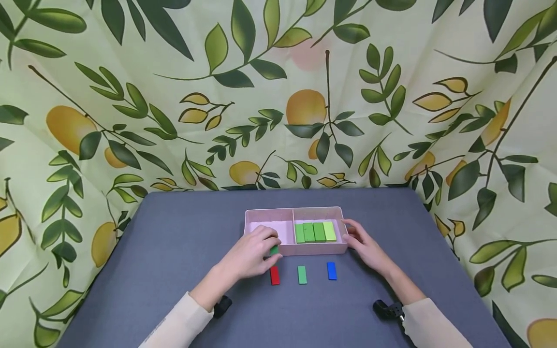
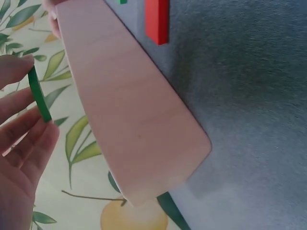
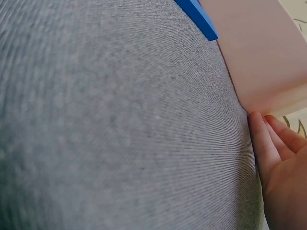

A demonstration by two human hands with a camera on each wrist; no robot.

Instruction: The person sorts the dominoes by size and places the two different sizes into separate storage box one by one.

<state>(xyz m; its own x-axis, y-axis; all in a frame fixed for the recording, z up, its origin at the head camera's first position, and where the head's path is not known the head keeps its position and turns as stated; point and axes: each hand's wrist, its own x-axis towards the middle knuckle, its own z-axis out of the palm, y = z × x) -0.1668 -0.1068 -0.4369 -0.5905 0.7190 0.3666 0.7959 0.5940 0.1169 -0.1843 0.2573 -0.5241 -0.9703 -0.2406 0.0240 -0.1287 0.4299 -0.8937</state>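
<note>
Lower centre, the left hand [image 1: 254, 252] pinched a green block [image 1: 273, 250] between fingertips; lower right, the right hand [image 1: 367, 246], fingers extended, touched a pink box [image 1: 311, 249].

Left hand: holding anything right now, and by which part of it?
Yes, the left hand holds a green block, pinched at two opposite edges.

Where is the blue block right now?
In the head view, the blue block lies on the table, right of a loose green block, in front of the pink box.
</note>
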